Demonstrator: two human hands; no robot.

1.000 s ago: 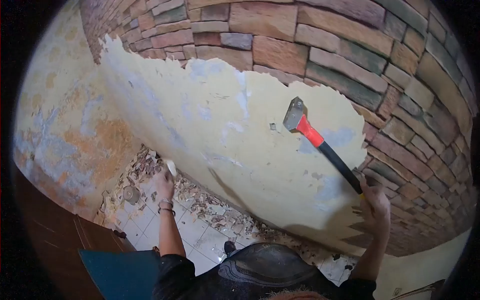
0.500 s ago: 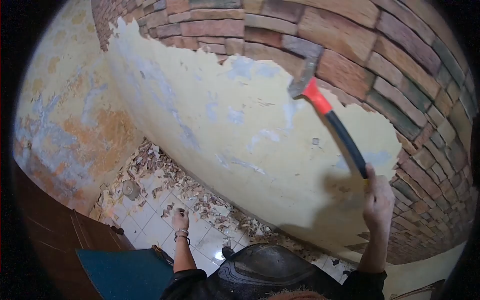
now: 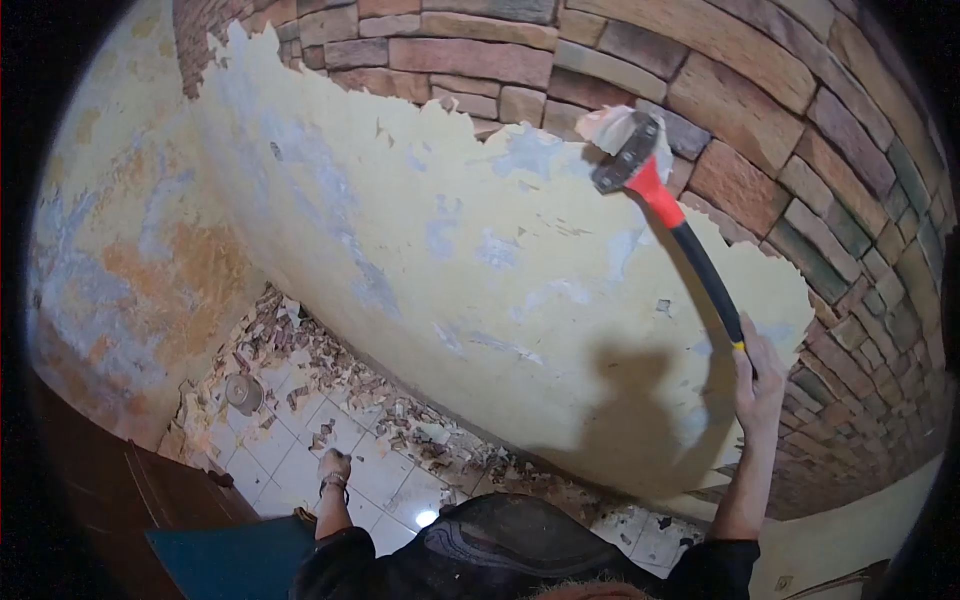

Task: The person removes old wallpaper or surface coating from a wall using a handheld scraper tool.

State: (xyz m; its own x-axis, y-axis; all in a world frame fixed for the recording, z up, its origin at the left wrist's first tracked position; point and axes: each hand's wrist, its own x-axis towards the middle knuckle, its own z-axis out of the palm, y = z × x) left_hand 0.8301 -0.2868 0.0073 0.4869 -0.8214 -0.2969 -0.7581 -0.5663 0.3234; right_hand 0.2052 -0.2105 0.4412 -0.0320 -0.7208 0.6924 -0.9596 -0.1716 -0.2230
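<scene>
Left hand (image 3: 333, 466) hanging low over tiled floor (image 3: 390, 480), fist clenched, contents not visible. Rubble (image 3: 330, 385) lying along floor edge below plaster wall (image 3: 420, 250). Right hand (image 3: 760, 375) grasping hammer (image 3: 668, 215) handle end, head touching loosened stone tile (image 3: 612, 126) at cladding edge.

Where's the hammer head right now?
Head view, upper right: the hammer head is at the ragged edge where stone cladding meets bare wall, handle in the right hand.
</scene>
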